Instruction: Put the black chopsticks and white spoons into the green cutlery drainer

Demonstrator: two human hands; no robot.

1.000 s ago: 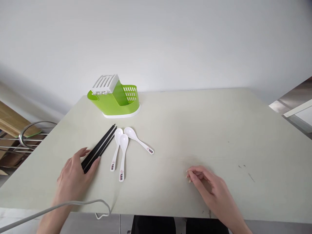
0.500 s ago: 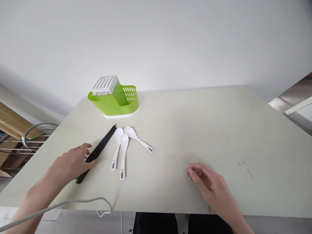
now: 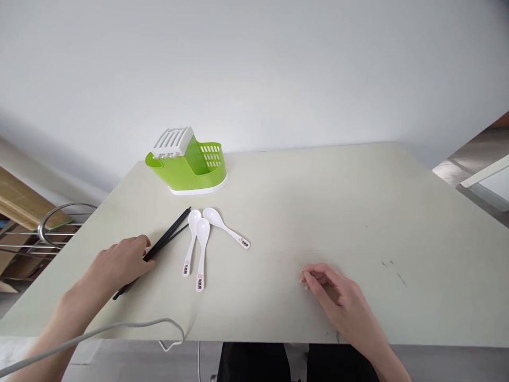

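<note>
My left hand [image 3: 126, 261] is closed around a bundle of black chopsticks [image 3: 172, 232] at the left of the table. Their thin ends point away from me, and one chopstick splays out to the right of the others. The palm hides the middle of the bundle. Just right of it, three white spoons [image 3: 203, 229] lie with their bowls close together and their printed handles fanned apart. My right hand [image 3: 338, 297] rests near the front of the table, thumb and fingertips pressed together, with nothing visible in them.
Behind the chopsticks stands a green utensil holder [image 3: 181, 172] with a white slotted top and white base, near the wall. A grey cable [image 3: 119, 324] crosses the front left. A metal rack [image 3: 43, 231] stands beyond the table's left edge.
My left hand has closed in on the chopsticks. The bundle has narrowed and shifted, and one chopstick has splayed to the right. My right hand stays almost where it was.
</note>
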